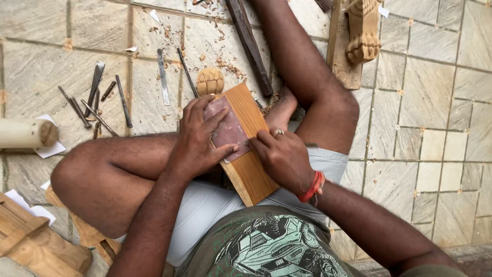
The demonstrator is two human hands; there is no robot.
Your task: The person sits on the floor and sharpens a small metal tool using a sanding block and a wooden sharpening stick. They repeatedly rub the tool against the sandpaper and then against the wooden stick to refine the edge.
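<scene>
I sit cross-legged on a tiled floor with a carved wooden piece [249, 169] resting across my lap. Its flat rectangular body ends in a carved paw-like foot [210, 81] pointing away from me. A brownish sheet of sandpaper [229, 130] lies on the flat face. My left hand [197, 138] presses flat on the sandpaper, fingers spread. My right hand [282, 156], with a ring and a red thread at the wrist, grips the wood's right edge and the paper's corner.
Several metal chisels [97, 100] lie on the floor at the left, beside a wooden mallet [28, 133]. A long dark stick [251, 46] and wood chips lie ahead. Another carved wooden leg [359, 36] lies at the upper right. Wooden pieces [31, 241] sit at the lower left.
</scene>
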